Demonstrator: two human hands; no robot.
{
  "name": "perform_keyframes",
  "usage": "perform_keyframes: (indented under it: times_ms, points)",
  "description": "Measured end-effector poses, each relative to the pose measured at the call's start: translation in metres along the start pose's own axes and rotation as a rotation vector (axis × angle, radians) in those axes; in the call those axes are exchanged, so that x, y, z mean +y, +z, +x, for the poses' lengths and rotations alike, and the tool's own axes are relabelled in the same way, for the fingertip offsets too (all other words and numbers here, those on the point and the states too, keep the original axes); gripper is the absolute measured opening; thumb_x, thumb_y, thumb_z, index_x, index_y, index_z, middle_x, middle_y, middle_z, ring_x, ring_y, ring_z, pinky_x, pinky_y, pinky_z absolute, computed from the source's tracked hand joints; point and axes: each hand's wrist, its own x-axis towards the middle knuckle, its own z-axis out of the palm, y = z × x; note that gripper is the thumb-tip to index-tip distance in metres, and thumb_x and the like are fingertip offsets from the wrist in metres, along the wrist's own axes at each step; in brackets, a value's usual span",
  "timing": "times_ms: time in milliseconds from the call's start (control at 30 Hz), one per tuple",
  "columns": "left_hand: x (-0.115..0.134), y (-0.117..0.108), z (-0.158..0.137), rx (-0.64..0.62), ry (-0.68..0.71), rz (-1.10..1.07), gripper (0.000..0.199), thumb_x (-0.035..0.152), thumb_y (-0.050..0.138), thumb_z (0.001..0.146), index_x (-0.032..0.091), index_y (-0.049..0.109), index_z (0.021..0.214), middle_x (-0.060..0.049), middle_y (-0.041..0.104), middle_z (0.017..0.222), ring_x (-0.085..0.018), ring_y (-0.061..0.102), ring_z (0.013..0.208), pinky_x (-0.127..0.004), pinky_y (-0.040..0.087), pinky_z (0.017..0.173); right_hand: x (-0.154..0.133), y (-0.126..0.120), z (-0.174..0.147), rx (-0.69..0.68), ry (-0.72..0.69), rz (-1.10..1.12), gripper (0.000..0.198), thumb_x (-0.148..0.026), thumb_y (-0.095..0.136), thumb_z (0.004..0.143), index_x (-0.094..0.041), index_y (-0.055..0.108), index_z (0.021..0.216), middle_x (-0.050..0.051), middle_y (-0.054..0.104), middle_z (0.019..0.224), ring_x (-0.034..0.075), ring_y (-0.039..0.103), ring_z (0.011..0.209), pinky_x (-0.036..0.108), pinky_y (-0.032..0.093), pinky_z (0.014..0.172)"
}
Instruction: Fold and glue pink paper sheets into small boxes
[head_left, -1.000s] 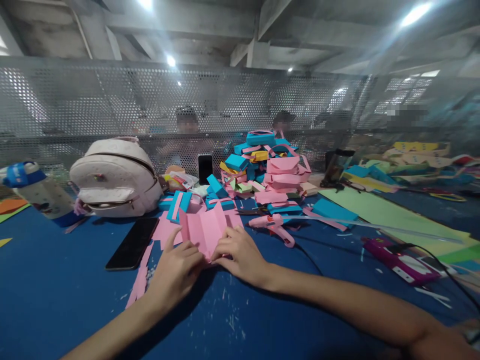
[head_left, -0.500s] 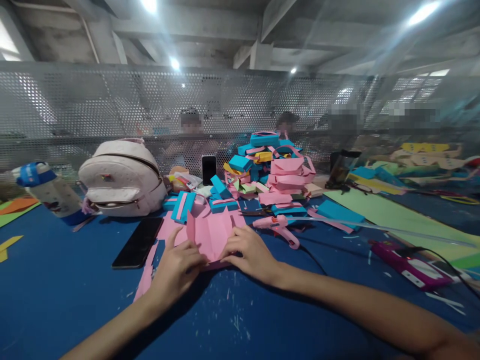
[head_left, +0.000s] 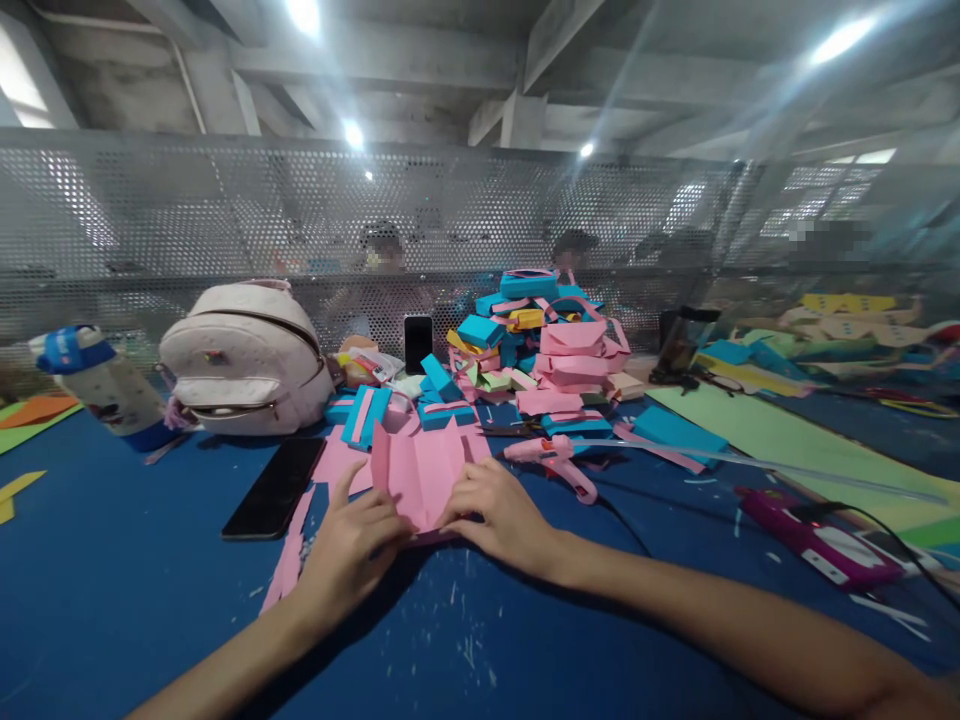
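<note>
Two hands, the left hand [head_left: 356, 535] and the right hand [head_left: 495, 510], pinch the near edge of a folded pink paper [head_left: 440, 470] at a blue counter [head_left: 555, 650], its creased panels standing up between the fingers. The piece sits directly before the person, in front of pink sheets [head_left: 337, 458] and just beside a pink glue gun [head_left: 559, 455]. The paper looks thin enough to buckle; a pinch pressed harder on one side than the other could send the crease off line or skew the panels. The upright flaps, with little visible to brace them, might bend if knuckles brush them. The glue gun's cord [head_left: 624, 525] runs toward the right forearm, and a sideways sweep of that arm could snag it and drag the tool into the paper. Whether the nozzle is hot cannot be told, but a stray touch might burn. Behind, a stack of blue and pink paper boxes [head_left: 574, 340] looks loose enough to slump if jolted. Pink strips [head_left: 285, 565] lie near the left wrist, where they could catch.
</note>
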Motion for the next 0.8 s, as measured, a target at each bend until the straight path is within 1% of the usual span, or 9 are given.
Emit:
perform_keyframes:
  times_ms: [100, 200, 333, 500, 633, 733, 800]
  points:
    - [-0.002, 0.002, -0.001, 0.003, 0.005, 0.008, 0.022, 0.011, 0.050, 0.090, 0.023, 0.067, 0.080, 0.004, 0.068, 0.068, -0.016, 0.063, 0.071, -0.056, 0.010, 0.116, -0.001, -0.001, 0.000, -0.005, 0.003, 0.002, 0.006, -0.019, 0.072, 0.084, -0.024, 0.073, 0.085, -0.004, 0.075, 0.084, 0.016, 0.058, 0.082, 0.032, 0.031, 0.075]
    - [-0.005, 0.006, -0.003, 0.008, 0.001, 0.009, 0.022, 0.012, 0.051, 0.091, 0.023, 0.067, 0.083, 0.004, 0.070, 0.070, -0.016, 0.064, 0.074, -0.055, 0.009, 0.116, 0.000, -0.002, 0.001, -0.009, 0.002, 0.008, 0.004, -0.020, 0.073, 0.084, -0.024, 0.074, 0.085, -0.004, 0.075, 0.083, 0.016, 0.058, 0.082, 0.031, 0.031, 0.075]
    - [-0.007, 0.011, -0.006, 0.013, 0.004, 0.036, 0.021, 0.015, 0.050, 0.094, 0.022, 0.067, 0.084, 0.004, 0.071, 0.072, -0.016, 0.063, 0.075, -0.055, 0.011, 0.115, 0.001, -0.001, 0.002, -0.002, 0.000, -0.003, 0.003, -0.021, 0.072, 0.084, -0.023, 0.074, 0.086, -0.003, 0.075, 0.084, 0.016, 0.057, 0.083, 0.031, 0.030, 0.076]
    - [-0.007, 0.013, -0.006, 0.041, 0.027, 0.064, 0.021, 0.017, 0.050, 0.094, 0.022, 0.067, 0.084, 0.004, 0.069, 0.068, -0.015, 0.061, 0.069, -0.055, 0.012, 0.115, 0.003, 0.000, 0.001, -0.004, -0.021, -0.024, 0.002, -0.022, 0.073, 0.084, -0.023, 0.073, 0.084, -0.004, 0.074, 0.081, 0.015, 0.056, 0.082, 0.030, 0.030, 0.075]
    - [-0.007, 0.012, -0.005, 0.082, 0.037, 0.065, 0.021, 0.018, 0.051, 0.094, 0.023, 0.068, 0.083, 0.004, 0.068, 0.067, -0.015, 0.063, 0.072, -0.055, 0.012, 0.116, 0.004, 0.000, 0.001, -0.015, -0.027, -0.041, 0.001, -0.021, 0.072, 0.084, -0.023, 0.073, 0.084, -0.004, 0.073, 0.080, 0.015, 0.056, 0.082, 0.029, 0.030, 0.075]
    - [-0.008, 0.006, -0.004, 0.077, 0.048, 0.079, 0.019, 0.020, 0.053, 0.094, 0.022, 0.067, 0.081, 0.006, 0.066, 0.064, -0.013, 0.061, 0.067, -0.057, 0.010, 0.117, 0.005, -0.003, 0.002, -0.047, -0.029, -0.077, 0.003, -0.024, 0.070, 0.086, -0.022, 0.072, 0.084, -0.003, 0.072, 0.081, 0.015, 0.056, 0.082, 0.029, 0.030, 0.076]
    - [-0.008, 0.002, -0.003, 0.065, 0.067, 0.114, 0.021, 0.021, 0.053, 0.094, 0.021, 0.065, 0.076, 0.006, 0.064, 0.062, -0.013, 0.059, 0.064, -0.057, 0.011, 0.116, 0.005, -0.006, 0.002, -0.083, -0.045, -0.137, 0.008, -0.029, 0.068, 0.087, -0.021, 0.071, 0.085, -0.002, 0.071, 0.081, 0.016, 0.055, 0.082, 0.030, 0.030, 0.076]
